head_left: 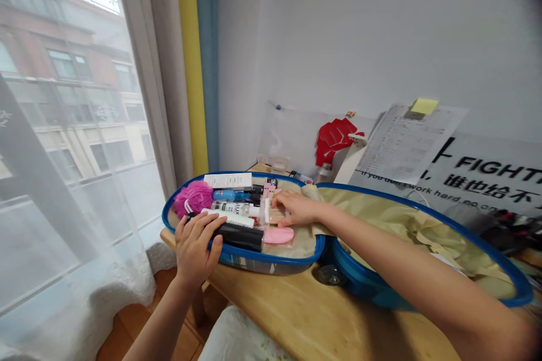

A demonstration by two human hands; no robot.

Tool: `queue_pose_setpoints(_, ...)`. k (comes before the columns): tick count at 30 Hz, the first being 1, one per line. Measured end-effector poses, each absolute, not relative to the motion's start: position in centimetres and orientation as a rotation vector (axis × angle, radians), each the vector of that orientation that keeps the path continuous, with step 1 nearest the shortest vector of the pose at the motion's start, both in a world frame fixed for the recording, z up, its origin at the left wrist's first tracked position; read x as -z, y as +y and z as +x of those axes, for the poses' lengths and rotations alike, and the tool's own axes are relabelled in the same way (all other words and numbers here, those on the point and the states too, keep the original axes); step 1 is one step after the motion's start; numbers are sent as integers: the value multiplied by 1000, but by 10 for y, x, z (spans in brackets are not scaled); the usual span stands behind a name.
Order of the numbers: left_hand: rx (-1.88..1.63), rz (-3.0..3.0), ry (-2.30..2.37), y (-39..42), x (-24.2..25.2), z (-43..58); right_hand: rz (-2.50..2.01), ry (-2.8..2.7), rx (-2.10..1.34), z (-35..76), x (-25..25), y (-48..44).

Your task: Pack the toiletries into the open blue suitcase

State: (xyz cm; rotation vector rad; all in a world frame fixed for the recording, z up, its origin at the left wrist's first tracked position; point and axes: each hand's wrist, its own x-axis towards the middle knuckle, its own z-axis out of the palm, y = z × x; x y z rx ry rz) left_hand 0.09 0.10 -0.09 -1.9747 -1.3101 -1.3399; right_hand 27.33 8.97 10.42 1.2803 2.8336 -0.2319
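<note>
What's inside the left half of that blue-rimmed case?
A puff, a white box, a blue bottle, a white tube, a black item and a pink item show, among others. Whatever lies beneath them, or under the left hand and right hand, is covered.

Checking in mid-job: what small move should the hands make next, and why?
I'd probably have the right hand settle the comb-like item down in the blue-rimmed case: its fingers are already at that item, though whether they grip it is unclear. The left hand lies over the black item along the near rim, so it could likely steady that side.
</note>
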Motion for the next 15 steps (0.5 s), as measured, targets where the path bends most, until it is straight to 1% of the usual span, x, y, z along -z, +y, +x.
queue_pose_setpoints(5,1347,-1964,-1286,3,2,0,1292,2858,262,271,-99,85)
queue_pose_setpoints(8,1344,-1965,-1285,4,4,-2,1358,2900,243,282,-112,81)
queue_pose_setpoints(12,1353,-1974,-1286,5,5,-2,1621,2829,186,335,-148,76)
queue_pose_setpoints(15,1344,-1970,-1266,4,3,-2,1919,2562,154,398,-165,68)
